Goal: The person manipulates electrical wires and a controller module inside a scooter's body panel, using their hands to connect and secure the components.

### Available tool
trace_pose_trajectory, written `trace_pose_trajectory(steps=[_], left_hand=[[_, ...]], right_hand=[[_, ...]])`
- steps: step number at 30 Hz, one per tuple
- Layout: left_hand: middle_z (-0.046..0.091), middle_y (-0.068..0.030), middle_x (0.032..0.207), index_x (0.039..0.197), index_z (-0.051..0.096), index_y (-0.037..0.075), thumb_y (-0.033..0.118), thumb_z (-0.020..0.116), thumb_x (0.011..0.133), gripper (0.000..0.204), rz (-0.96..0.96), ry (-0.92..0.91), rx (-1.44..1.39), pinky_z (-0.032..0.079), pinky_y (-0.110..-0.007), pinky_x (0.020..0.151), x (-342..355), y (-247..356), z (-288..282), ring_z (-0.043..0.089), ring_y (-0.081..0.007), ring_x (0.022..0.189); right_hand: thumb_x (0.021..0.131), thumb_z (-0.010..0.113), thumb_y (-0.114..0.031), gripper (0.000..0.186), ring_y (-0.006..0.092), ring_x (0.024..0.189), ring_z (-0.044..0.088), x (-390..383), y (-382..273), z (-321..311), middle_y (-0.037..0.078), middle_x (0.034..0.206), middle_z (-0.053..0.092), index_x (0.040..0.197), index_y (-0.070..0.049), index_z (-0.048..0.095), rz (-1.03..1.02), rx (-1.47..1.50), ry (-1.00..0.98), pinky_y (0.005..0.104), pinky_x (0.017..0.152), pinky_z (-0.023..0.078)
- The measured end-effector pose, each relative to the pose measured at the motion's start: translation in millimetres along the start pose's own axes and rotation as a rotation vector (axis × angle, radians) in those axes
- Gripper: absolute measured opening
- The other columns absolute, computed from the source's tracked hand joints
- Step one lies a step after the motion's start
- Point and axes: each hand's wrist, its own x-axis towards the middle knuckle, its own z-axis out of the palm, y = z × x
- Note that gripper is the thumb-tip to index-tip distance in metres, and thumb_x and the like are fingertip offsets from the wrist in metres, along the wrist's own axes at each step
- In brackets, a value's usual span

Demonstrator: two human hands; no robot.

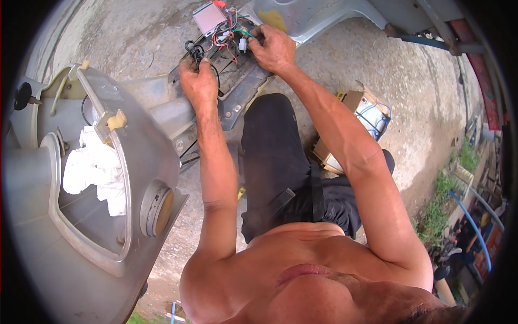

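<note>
Grey scooter body shell (81, 237) nearest, white rag (97, 167) stuffed in its compartment. Cardboard box (359, 119) on concrete beside the knee. Farther: left hand (198, 81), fingers curled, pinching black cables (193, 49). Right hand (272, 47) fingertips pinching the coloured wire bundle (232, 35) on the dark frame panel (237, 70).

Two hands (198, 81) (273, 47), one cardboard box (360, 116), one white rag (94, 164), one small grey module (209, 17).

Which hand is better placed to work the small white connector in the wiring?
Right, probably. The right hand has its fingertips on the wires beside the small white plastic connector. The left hand sits farther off, pressing the black cable bundle on the grey scooter panel.
</note>
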Motion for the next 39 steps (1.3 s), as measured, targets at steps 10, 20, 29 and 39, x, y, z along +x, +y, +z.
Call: trace_pose_trajectory(steps=[10, 20, 29, 39], left_hand=[[0.070, -0.0208, 0.110, 0.135, 0.048, -0.012, 0.009, 0.063, 0.095, 0.048, 0.139, -0.210, 0.210, 0.056, -0.029, 0.070, -39.6, 10.4, 21.1, 0.073, -0.0233, 0.084], [0.070, -0.0075, 0.085, 0.103, 0.066, 0.002, 0.017, 0.065, 0.095, 0.017, -0.369, -0.422, -0.253, 0.040, -0.024, 0.050, 3.8, -6.9, 34.4, 0.062, -0.0107, 0.062], [0.071, -0.0057, 0.100, 0.110, 0.070, -0.004, 0.010, 0.067, 0.094, 0.022, -0.058, -0.583, 0.119, 0.049, -0.027, 0.089, -32.1, 6.0, 4.5, 0.063, -0.0121, 0.093], [0.071, -0.0113, 0.104, 0.123, 0.066, -0.005, 0.010, 0.061, 0.095, 0.033, -0.030, -0.534, 0.029, 0.051, -0.028, 0.087, -26.9, 3.0, 14.7, 0.066, -0.0146, 0.093]], right_hand=[[0.081, 0.068, -0.030, 0.023, 0.0343, 0.091, 0.067, 0.1, -0.5, -1.5, 0.012, 0.092, 0.071, 0.095, -0.012, 0.072, -0.003, 0.009, -0.005, 0.0472, 0.080, 0.052], [0.081, 0.068, -0.030, 0.023, 0.0358, 0.090, 0.068, -0.7, 0.2, -3.1, 0.013, 0.092, 0.071, 0.095, -0.011, 0.071, -0.031, 0.006, 0.016, 0.0481, 0.079, 0.053], [0.079, 0.067, -0.029, 0.025, 0.0355, 0.090, 0.068, -0.4, 4.1, -2.2, 0.013, 0.093, 0.071, 0.096, -0.011, 0.072, -0.022, 0.012, 0.051, 0.0473, 0.079, 0.053], [0.077, 0.070, -0.030, 0.026, 0.0316, 0.087, 0.069, 0.0, 7.6, -5.9, 0.009, 0.091, 0.072, 0.095, -0.013, 0.073, -0.023, 0.061, -0.010, 0.0437, 0.078, 0.055]])
